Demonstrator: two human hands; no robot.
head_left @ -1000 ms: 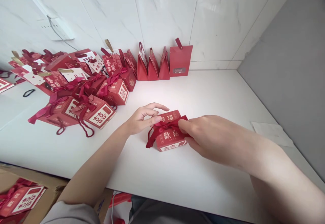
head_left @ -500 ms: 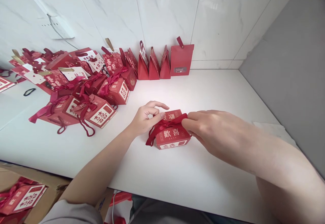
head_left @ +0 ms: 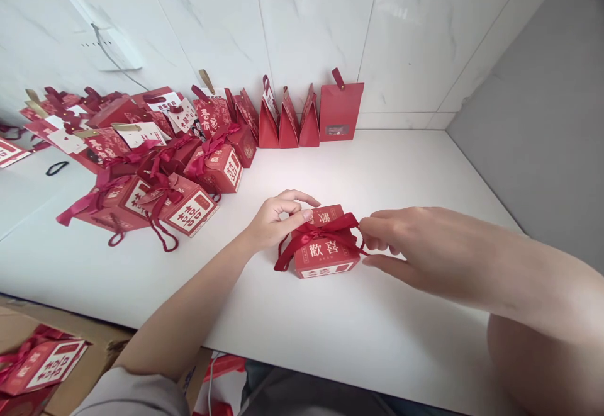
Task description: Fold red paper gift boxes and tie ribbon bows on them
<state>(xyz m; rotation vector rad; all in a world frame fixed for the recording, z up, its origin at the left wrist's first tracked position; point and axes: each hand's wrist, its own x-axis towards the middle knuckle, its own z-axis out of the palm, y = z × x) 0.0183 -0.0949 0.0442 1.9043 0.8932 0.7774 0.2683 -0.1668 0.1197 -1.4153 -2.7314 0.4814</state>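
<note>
A red gift box (head_left: 325, 262) with white Chinese characters lies on the white table, tied with a dark red ribbon bow (head_left: 311, 233). The thumb of my left hand (head_left: 279, 219) presses on its left end while the index finger curves over the far edge, gripping the box. At the right end of the box is my right hand (head_left: 391, 236), thumb apart from the other partly curled fingers. Its fingertips are close to the ribbon's tail and a red cord; whether they touch is unclear.
Several finished-looking red boxes with bows (head_left: 193, 210) and red gift bags (head_left: 113, 145) crowd the left. Upright red bags (head_left: 342, 112) line the marble wall. A cardboard box (head_left: 101, 347) holding more boxes sits below the table's front edge. A grey panel (head_left: 533, 107) bounds the right.
My right hand has let go of the ribbon, drawn slightly right and spread its thumb away from the fingers. My left hand stays on the box. The view has shifted slightly.
</note>
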